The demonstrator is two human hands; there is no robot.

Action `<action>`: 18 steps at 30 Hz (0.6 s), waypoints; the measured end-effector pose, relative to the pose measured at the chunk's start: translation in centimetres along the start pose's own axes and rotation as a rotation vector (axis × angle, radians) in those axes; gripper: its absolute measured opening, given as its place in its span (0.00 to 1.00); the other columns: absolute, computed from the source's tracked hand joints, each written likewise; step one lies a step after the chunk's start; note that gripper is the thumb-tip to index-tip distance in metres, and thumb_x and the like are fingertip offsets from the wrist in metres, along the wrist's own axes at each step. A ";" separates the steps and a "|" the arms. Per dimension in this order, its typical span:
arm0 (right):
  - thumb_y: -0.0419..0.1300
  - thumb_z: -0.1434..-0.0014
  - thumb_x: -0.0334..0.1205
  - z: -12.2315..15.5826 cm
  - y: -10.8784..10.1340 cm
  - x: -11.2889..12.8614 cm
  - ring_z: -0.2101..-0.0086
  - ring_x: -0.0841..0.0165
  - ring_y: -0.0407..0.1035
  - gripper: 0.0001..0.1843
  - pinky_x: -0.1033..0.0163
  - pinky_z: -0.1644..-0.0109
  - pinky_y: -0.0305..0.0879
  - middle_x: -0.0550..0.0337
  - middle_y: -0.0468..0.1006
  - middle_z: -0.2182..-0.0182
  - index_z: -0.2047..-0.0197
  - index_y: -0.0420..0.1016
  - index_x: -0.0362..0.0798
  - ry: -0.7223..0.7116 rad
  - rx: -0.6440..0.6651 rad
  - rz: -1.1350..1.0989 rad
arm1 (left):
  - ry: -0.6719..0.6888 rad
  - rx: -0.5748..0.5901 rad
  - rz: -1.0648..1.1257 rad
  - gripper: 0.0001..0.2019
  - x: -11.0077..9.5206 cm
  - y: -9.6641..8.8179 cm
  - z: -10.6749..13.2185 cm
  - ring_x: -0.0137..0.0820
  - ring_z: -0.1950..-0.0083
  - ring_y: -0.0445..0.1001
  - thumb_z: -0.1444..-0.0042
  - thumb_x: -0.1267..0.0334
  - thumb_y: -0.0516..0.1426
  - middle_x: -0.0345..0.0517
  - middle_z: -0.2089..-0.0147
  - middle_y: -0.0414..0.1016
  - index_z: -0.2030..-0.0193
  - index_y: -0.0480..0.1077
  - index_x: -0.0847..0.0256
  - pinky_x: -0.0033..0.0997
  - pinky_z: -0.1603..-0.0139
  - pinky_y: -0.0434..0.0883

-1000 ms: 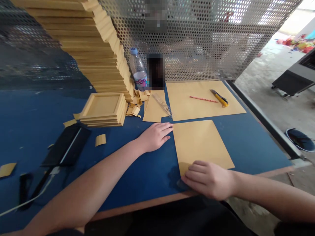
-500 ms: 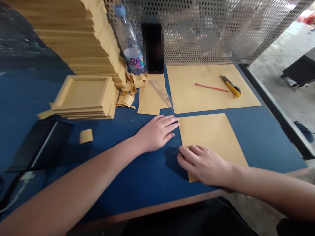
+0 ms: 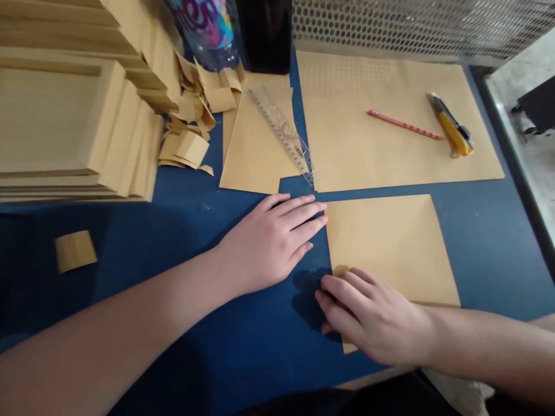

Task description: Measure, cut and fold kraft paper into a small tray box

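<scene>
A sheet of brown paper [image 3: 385, 231] lies on the blue tabletop in front of me. My left hand [image 3: 277, 240] rests flat to the left of it, fingers stretched out and slightly spread. Its longest fingertips touch the sheet's upper left edge, and nothing is in it. My right hand [image 3: 368, 315] lies over the sheet's lower left part with its fingers curled around the left edge. The fingertips reach just past that edge, and their undersides are hidden. Above the left hand, a clear plastic ruler [image 3: 284, 130] lies on cut brown paper pieces [image 3: 255, 156].
A larger brown sheet [image 3: 347, 150] at the back carries a pink pencil [image 3: 405, 125] and a yellow cutter knife [image 3: 453, 127]. Paper scraps [image 3: 186, 149], a bottle [image 3: 206, 32] and a phone [image 3: 265, 34] stand near stacked brown trays [image 3: 108, 121]. A perforated metal panel [image 3: 416, 26] borders the back.
My view has tilted down and come closer, so the trays and bottle are partly cut off. Both hands keep about the same places by the sheet.
</scene>
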State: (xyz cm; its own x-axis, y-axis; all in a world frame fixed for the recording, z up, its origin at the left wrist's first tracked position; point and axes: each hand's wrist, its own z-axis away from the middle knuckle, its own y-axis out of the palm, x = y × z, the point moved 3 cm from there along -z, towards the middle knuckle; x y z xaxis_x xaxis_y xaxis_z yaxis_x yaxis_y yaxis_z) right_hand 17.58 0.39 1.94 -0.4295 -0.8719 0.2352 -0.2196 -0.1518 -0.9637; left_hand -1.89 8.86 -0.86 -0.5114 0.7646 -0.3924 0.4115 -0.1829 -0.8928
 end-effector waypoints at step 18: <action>0.60 0.29 0.36 -1.1 -0.7 -0.8 0.65 0.63 0.66 0.08 0.54 0.63 0.70 0.47 0.79 0.52 0.55 0.80 0.43 -0.025 -0.003 -0.034 | -0.005 -0.019 -0.027 0.21 -0.1 -0.2 -0.1 0.45 0.24 0.66 0.26 0.65 0.48 0.48 0.26 0.69 0.32 0.70 0.57 0.55 0.27 0.66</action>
State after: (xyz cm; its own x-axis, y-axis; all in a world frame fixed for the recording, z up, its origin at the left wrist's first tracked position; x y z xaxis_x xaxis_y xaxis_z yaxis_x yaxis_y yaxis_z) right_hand 17.08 1.76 2.55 -0.3997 -0.8777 0.2643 -0.2364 -0.1799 -0.9549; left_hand -1.85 8.83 -0.63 -0.5261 0.7658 -0.3698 0.4123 -0.1506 -0.8985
